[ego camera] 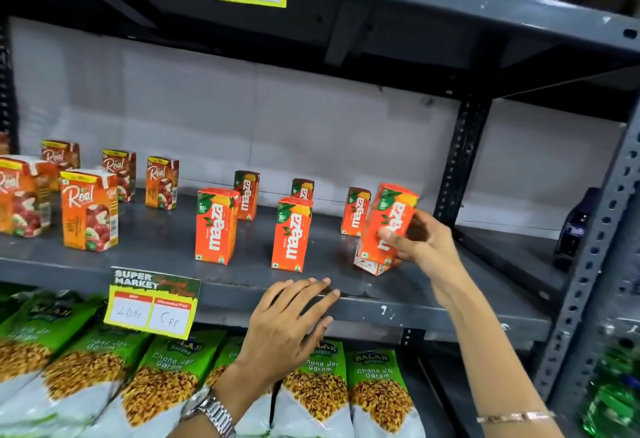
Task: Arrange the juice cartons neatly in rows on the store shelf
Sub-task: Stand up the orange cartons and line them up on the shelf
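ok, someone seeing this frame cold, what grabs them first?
The right hand holding a tilted orange Maaza carton at the right of the grey shelf, its base corner near or on the shelf. Then the other Maaza cartons standing spaced out mid-shelf, with Real cartons at left. The left hand rests open on the shelf's front edge.
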`<state>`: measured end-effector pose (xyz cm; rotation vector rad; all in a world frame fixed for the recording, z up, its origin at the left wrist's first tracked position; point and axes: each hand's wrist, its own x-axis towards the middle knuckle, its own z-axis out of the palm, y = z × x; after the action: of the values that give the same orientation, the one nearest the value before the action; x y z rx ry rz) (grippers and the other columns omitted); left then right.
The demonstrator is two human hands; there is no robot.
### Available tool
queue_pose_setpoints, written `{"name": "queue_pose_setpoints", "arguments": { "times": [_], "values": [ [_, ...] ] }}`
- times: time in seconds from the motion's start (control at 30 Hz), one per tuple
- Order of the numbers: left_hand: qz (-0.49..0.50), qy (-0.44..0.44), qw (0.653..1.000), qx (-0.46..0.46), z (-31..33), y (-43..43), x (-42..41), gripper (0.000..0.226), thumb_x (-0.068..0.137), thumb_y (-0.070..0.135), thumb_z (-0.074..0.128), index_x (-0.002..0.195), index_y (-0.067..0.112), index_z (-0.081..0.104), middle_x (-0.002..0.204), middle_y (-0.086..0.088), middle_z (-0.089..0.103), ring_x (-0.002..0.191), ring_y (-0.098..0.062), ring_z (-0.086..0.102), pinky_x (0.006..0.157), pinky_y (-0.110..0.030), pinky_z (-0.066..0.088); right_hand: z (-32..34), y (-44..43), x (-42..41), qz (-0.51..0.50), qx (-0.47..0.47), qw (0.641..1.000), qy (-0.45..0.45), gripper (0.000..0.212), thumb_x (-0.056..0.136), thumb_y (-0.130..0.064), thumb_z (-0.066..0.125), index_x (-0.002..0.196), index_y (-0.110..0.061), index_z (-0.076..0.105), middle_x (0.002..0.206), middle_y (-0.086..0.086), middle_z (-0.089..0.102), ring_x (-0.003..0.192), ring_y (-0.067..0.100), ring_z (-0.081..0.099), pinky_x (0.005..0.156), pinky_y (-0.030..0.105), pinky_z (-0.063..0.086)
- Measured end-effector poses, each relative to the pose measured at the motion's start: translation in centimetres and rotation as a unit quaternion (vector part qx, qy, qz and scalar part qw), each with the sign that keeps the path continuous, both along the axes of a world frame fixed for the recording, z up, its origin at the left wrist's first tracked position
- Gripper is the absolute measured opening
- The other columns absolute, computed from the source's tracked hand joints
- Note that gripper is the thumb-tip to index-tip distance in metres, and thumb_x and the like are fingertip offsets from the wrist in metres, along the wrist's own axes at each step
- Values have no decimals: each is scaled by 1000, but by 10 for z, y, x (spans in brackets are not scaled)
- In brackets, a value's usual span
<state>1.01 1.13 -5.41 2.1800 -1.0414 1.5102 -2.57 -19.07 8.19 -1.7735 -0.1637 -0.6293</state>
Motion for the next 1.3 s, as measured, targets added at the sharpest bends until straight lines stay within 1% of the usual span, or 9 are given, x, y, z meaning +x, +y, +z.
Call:
{"name": "queue_pose_setpoints", "arguments": {
  "times": [0.1, 0.47, 0.57, 0.63, 0.87, 1.0, 1.17, 1.23, 1.3],
  "values": [
    [-5, -5, 1000, -5, 1, 0, 0, 33, 92, 34, 48, 121, 23, 60, 123, 3, 62, 111, -14, 57, 97, -31, 37, -10, 19, 7, -11, -38, 999, 5, 30, 67, -18, 79, 90, -27, 62, 95, 8, 70, 92, 30, 65, 83, 46, 55],
    [1, -27, 999, -21, -1, 0, 0, 34, 93, 34, 45, 119, 20, 62, 111, -2, 66, 111, -13, 50, 97, -32, 36, -34, 12, 19, -81, -143, 986, 16, 67, 61, -39, 80, 121, -22, 55, 107, 4, 67, 105, 19, 59, 88, 39, 51],
    [-3, -28, 999, -24, -2, 1, 1, 35, 93, 35, 44, 118, 20, 63, 111, -2, 67, 110, -13, 50, 97, -32, 36, -30, -17, 11, -86, -13, 995, -50, 58, 65, -37, 76, 119, -29, 55, 102, -4, 64, 91, 0, 59, 80, 17, 49],
    [-7, -27, 999, -31, -2, -1, 2, 35, 94, 36, 42, 117, 20, 64, 111, -2, 67, 110, -13, 51, 97, -32, 35, -32, -42, 9, -133, 41, 988, -72, 43, 76, -29, 69, 117, -29, 56, 108, 1, 64, 99, 10, 58, 89, 25, 46],
    [-10, -24, 999, -37, -2, -4, 2, 35, 94, 38, 40, 121, 22, 55, 110, -4, 67, 109, -14, 50, 102, -29, 29, -23, -52, 34, -101, -191, 974, 65, 53, 86, -46, 53, 135, -29, 42, 148, 2, 36, 135, 20, 33, 107, 36, 27],
    [-9, -13, 999, -28, -2, -3, 2, 36, 94, 38, 40, 121, 21, 57, 111, -4, 67, 110, -14, 51, 104, -28, 25, -25, -44, 41, -26, -218, 963, 158, 51, 85, -45, 54, 131, -24, 47, 141, 3, 46, 115, 16, 48, 94, 25, 33],
    [-3, -13, 999, -30, -1, -3, 0, 36, 91, 36, 45, 117, 20, 64, 111, -3, 67, 109, -14, 51, 98, -32, 33, -27, -52, 40, -8, -185, 972, 145, 40, 84, -30, 61, 121, -15, 58, 131, 5, 52, 101, 11, 53, 62, -1, 40],
    [2, -16, 999, -29, -1, -3, 0, 35, 89, 35, 48, 116, 19, 64, 110, -3, 67, 108, -14, 52, 95, -34, 36, -26, -58, 38, -4, -214, 966, 148, 41, 81, -26, 65, 120, -15, 58, 131, 5, 52, 106, 12, 53, 73, 1, 39],
    [3, -14, 1000, -28, -1, -3, 0, 35, 89, 35, 48, 116, 19, 65, 110, -3, 67, 108, -14, 51, 96, -34, 36, -26, -68, 33, -12, -248, 958, 146, 43, 79, -26, 68, 120, -17, 58, 134, 5, 50, 113, 13, 49, 92, 17, 34]
  ]
}}
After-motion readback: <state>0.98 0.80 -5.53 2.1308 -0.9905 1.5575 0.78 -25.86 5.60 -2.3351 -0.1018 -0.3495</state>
